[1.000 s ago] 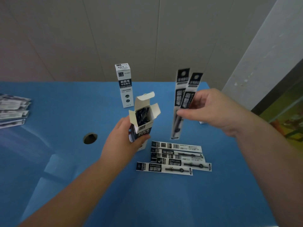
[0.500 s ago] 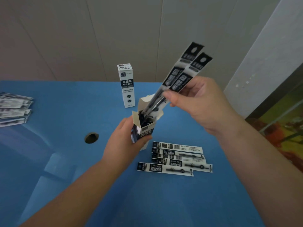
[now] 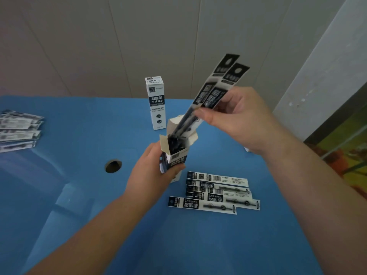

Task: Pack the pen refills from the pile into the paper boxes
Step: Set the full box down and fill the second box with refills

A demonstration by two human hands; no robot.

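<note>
Your left hand (image 3: pixel 153 175) grips open paper box (image 3: pixel 175 153), already holding refills. Your right hand (image 3: pixel 236 120) pinches two packaged refills (image 3: pixel 214 94), lower ends entering box mouth. Closed box (image 3: pixel 156 102) stands behind. Pile (image 3: pixel 214 192) on blue table (image 3: pixel 79 195) left to pack.

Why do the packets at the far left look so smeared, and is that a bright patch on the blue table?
In the head view, the packets at the left edge are soft and stretched, typical of a wide-angle lens; the refills near the middle read sharply. The pale patch on the blue table looks like reflected light, not a stain. Lighting is dim and even, shadows faint.
</note>
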